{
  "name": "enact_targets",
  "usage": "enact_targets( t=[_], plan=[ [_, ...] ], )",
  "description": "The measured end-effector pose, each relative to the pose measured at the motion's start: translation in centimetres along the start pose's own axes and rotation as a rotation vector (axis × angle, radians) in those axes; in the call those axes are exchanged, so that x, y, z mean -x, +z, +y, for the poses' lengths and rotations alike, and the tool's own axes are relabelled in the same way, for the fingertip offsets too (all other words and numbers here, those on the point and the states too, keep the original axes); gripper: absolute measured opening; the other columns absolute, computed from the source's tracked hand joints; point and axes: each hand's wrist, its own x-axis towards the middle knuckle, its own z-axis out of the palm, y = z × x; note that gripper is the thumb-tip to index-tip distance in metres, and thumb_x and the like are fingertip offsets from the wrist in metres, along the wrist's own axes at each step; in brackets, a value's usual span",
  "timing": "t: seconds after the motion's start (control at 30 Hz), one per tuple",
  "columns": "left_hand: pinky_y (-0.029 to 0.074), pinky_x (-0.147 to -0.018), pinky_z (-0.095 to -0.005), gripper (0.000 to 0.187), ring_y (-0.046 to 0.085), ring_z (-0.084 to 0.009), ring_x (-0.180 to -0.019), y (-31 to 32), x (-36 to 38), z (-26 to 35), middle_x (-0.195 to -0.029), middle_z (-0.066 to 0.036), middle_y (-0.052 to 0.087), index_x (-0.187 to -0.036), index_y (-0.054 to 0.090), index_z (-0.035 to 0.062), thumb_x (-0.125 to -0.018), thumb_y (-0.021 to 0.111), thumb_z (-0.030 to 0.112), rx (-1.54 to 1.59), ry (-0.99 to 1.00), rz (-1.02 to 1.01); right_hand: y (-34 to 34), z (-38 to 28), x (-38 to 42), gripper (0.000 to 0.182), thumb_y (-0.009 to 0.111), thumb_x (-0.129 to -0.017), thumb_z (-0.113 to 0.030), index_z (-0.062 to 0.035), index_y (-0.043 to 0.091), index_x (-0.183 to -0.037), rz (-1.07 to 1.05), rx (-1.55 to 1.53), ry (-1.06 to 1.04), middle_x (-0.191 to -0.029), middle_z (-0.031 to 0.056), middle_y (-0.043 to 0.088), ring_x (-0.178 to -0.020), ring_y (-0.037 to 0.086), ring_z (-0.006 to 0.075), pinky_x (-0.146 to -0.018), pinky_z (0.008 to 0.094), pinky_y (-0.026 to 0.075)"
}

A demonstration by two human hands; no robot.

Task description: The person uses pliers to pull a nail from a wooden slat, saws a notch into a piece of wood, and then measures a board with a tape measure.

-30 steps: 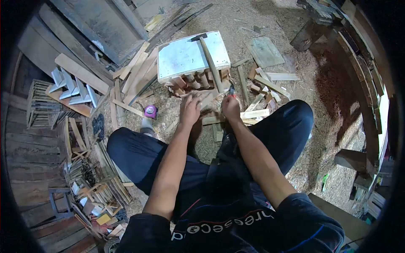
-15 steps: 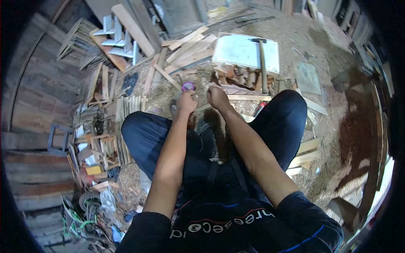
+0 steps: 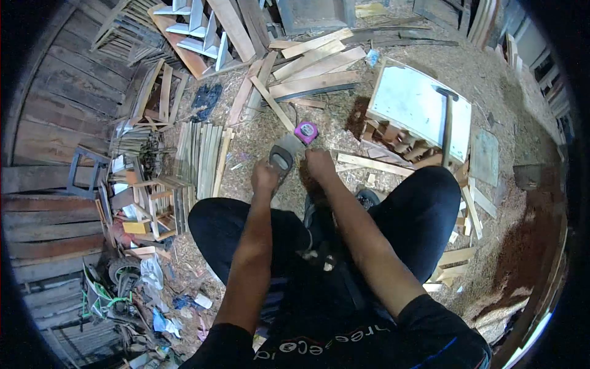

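My left hand is closed, just left of the grey handle of a handsaw on the ground. Whether its fingers touch the handle, or what they hold, I cannot make out. My right hand makes a fist below a purple tape measure; the inside of that fist is hidden. The tape measure lies beside the saw's blade, close to the end of a thin wooden strip.
A hammer rests on a white-topped wooden box with wooden pieces in its open side. Planks lie ahead, and slats stand at the left. A bicycle-like green frame sits lower left among litter.
The view has shifted, so the surroundings appear farther right and lower. Both hands have drawn back toward my body, the left one moving away from the tape measure to beside the saw handle.
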Motion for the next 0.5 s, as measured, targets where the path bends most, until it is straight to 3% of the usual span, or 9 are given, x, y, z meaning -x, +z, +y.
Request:
enact_targets(
  t=[0.13,0.2,0.3,0.43,0.5],
  plan=[
    [0.044,-0.103,-0.0504,0.047,0.057,-0.0426,-0.119,2.7,-3.8,-1.4,-0.127,-0.025,0.060,-0.133,0.056,-0.0002,-0.088,0.056,0.013,0.045,0.091,0.072,2.7,-0.5,-3.6,0.017,0.056,-0.087,-0.013,-0.0011,0.067,-0.091,0.030,-0.035,-0.005,-0.094,0.0207,0.069,-0.090,0.067,0.0421,-0.080,0.0512,0.054],
    [0.043,-0.104,-0.0504,0.048,0.056,-0.0447,-0.119,3.4,-6.5,-1.6,-0.128,-0.028,0.059,-0.135,0.053,-0.0020,-0.088,0.051,0.008,-0.030,0.257,0.145,4.1,-0.6,-5.3,0.018,0.058,-0.086,-0.013,-0.0001,0.066,-0.096,-0.033,-0.310,-0.021,-0.095,0.0213,0.068,-0.092,0.065,0.0444,-0.083,0.0501,0.053],
    [0.043,-0.105,-0.0504,0.047,0.055,-0.0455,-0.120,3.4,-8.2,-1.2,-0.128,-0.029,0.058,-0.133,0.054,-0.0024,-0.088,0.048,0.004,0.024,0.305,0.095,5.7,-0.7,-6.6,0.018,0.059,-0.084,-0.010,-0.0001,0.064,-0.097,-0.086,-0.408,-0.033,-0.097,0.0227,0.066,-0.095,0.064,0.0455,-0.085,0.0487,0.052],
    [0.044,-0.103,-0.0507,0.046,0.057,-0.0445,-0.118,7.1,-10.0,-5.6,-0.124,-0.028,0.061,-0.133,0.055,0.0000,-0.088,0.050,0.008,0.009,0.175,-0.006,7.9,-0.4,-6.9,0.019,0.060,-0.082,-0.009,-0.0009,0.063,-0.099,-0.219,-0.310,0.013,-0.101,0.0243,0.064,-0.096,0.064,0.0449,-0.085,0.0489,0.052],
    [0.047,-0.100,-0.0491,0.042,0.060,-0.0435,-0.114,7.9,-9.7,-6.7,-0.119,-0.026,0.064,-0.129,0.060,0.0030,-0.088,0.053,0.012,-0.047,-0.050,-0.250,8.7,-0.1,-6.2,0.018,0.058,-0.083,-0.008,-0.0003,0.063,-0.099,-0.085,-0.258,-0.005,-0.105,0.0259,0.063,-0.097,0.064,0.0446,-0.086,0.0497,0.052]
  ],
)
